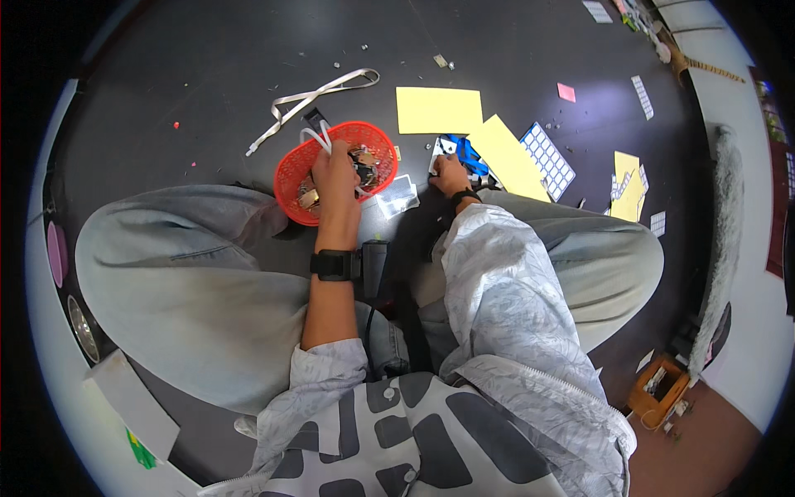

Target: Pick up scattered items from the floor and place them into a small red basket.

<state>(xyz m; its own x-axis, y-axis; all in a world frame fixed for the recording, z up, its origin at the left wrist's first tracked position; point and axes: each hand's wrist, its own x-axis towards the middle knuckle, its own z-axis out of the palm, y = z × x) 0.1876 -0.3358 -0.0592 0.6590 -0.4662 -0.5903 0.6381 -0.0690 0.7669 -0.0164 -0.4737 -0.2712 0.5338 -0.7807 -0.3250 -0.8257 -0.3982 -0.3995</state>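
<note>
My left hand [335, 171] is over a red plastic basket [289, 180] of mixed small items, with a white cable [324, 138] looped at its fingers; a black plug end [315, 118] lies by the rim. Whether the fingers grip the cable is unclear. My right hand [449, 175] touches a white card [440, 149] beside a bundled blue strap [469, 155], between my knees and the yellow sheets; its fingertips are partly hidden. Between the hands lies a clear plastic packet [397, 196], touching the basket's side.
Beyond the basket lies a beige lanyard [317, 93]. Yellow paper sheets [438, 110] and a blue-and-white label sheet [548, 160] lie ahead and right. A pink note [566, 92] and small scraps dot the dark floor. A wooden box [659, 391] stands at lower right.
</note>
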